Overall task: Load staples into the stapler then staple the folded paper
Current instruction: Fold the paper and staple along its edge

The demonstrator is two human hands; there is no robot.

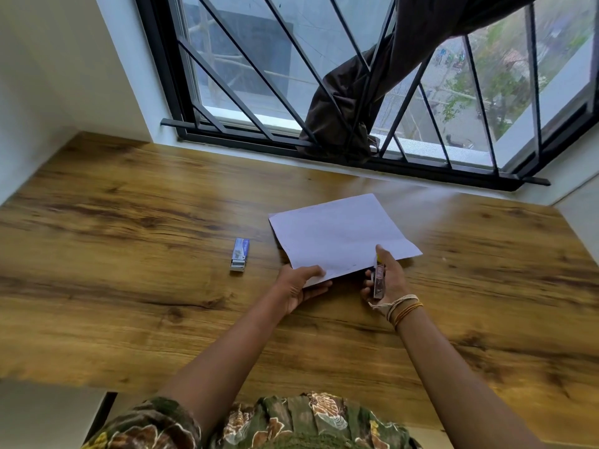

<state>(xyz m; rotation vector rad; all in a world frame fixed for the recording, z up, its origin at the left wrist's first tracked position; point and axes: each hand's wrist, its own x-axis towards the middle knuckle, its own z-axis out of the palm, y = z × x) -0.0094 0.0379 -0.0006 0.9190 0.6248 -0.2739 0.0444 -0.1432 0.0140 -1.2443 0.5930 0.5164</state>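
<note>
A folded white paper (340, 234) lies on the wooden table (129, 254), its near corner lifted. My left hand (299, 286) pinches that near corner, thumb on top and fingers beneath. My right hand (385, 277) grips a small stapler (378, 281) upright at the paper's near right edge, with the stapler's front end at the paper's edge. The thumb of that hand rests on the paper. An open box of staples (240, 255) lies on the table to the left of the paper.
A barred window (324, 92) runs along the table's far edge. Dark cloth (353, 102) hangs through the bars onto the sill. White walls close in at the left and right ends of the table.
</note>
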